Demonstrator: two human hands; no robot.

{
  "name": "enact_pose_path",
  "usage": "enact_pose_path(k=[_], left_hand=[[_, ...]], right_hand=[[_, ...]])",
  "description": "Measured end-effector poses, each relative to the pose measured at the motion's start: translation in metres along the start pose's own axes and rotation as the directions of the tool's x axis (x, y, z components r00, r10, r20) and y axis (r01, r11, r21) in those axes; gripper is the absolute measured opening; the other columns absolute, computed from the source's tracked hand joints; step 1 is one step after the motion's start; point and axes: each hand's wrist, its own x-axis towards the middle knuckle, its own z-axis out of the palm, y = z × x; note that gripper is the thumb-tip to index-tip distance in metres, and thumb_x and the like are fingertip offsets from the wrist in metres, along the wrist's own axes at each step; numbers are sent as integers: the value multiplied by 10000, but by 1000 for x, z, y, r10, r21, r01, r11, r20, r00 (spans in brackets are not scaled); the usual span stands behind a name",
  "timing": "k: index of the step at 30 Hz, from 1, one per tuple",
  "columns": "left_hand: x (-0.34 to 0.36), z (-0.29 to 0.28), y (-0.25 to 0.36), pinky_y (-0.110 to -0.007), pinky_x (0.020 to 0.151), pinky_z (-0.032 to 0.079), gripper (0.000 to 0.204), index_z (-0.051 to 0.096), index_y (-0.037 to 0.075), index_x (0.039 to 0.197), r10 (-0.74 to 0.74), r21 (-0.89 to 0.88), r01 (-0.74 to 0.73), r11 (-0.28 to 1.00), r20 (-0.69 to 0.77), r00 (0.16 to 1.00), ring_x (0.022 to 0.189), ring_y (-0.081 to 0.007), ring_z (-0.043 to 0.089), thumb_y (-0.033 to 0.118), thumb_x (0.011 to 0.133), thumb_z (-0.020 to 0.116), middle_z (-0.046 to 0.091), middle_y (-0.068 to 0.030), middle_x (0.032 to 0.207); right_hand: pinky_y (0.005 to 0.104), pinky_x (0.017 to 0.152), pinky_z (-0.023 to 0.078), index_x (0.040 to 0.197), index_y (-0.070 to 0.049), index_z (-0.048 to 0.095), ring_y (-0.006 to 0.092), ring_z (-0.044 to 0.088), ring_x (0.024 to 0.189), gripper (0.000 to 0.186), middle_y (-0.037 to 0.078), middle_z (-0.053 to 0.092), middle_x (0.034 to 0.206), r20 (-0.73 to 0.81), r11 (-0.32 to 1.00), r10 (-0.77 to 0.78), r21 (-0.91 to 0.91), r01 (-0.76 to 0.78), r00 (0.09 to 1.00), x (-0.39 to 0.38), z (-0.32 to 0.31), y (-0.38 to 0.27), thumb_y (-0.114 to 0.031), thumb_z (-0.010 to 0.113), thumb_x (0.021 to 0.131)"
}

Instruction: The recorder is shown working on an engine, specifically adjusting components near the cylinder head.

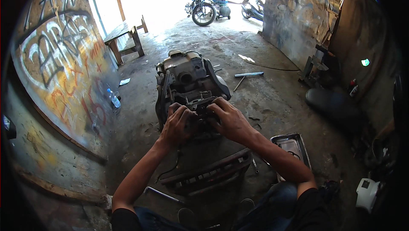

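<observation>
Left hand [178, 124]: grip curled shut over the near end of the engine [189, 86], fingers pressed onto a dark part there; what sits under the palm is hidden.
Right hand [230, 120]: grip also closed, knuckles up, fingers bent down on the same dark part, just beside the left.
Engine: greasy block on the concrete floor [272, 99], straight ahead of the person; its near end lies under both hands, its far end points to the doorway.
Step in hand: by the look of it, both hands are working a fitting at the engine's near end, pressing or pulling; which one cannot be told.
Next move calls for: judged from this pose, even force from both sides and a firm hold, since the surfaces look oily.
Rack [208, 173]: dark slatted frame on the floor between the engine and the knees.
Tray [294, 148]: metal pan at the right forearm.
Wrench [247, 75]: T-shaped tool, well apart, right of the engine.
Bottle [114, 99]: plastic, by the painted board [64, 64] at left.
Bench [125, 39]: wooden, near the doorway.
Motorcycle [202, 7]: parked outside in daylight.
</observation>
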Motion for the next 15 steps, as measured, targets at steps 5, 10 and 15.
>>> enact_pose_path(k=[5, 10, 15], left_hand=[[10, -4, 11, -463, 958, 456, 351, 677, 72, 1087, 6, -7, -6, 1000, 4, 1000, 915, -296, 606, 208, 816, 854, 627, -77, 952], [5, -4, 7, -479, 984, 443, 330, 653, 77, 1080, 35, 30, -35, 999, 10, 999, 916, -293, 623, 209, 844, 843, 614, -75, 944], [0, 8, 8, -510, 1030, 428, 330, 643, 79, 1078, -52, 56, 55, 997, -53, 997, 922, -282, 647, 245, 874, 842, 606, -78, 938]], right_hand=[[489, 902, 561, 1147, -13, 650, 410, 670, 1045, 243, 173, 618, 1143, 23, 997, 76, 4, -76, 997, -4, 2, 12, -60, 721, 919], [442, 852, 583, 1114, -5, 681, 385, 701, 981, 221, 171, 640, 1102, -73, 999, -7, 34, 9, 997, -3, 0, 9, -35, 741, 904], [371, 871, 579, 1091, -2, 736, 274, 726, 982, 187, 140, 680, 1111, -33, 896, 332, 325, -304, 943, -3, -9, 4, -26, 752, 907]])
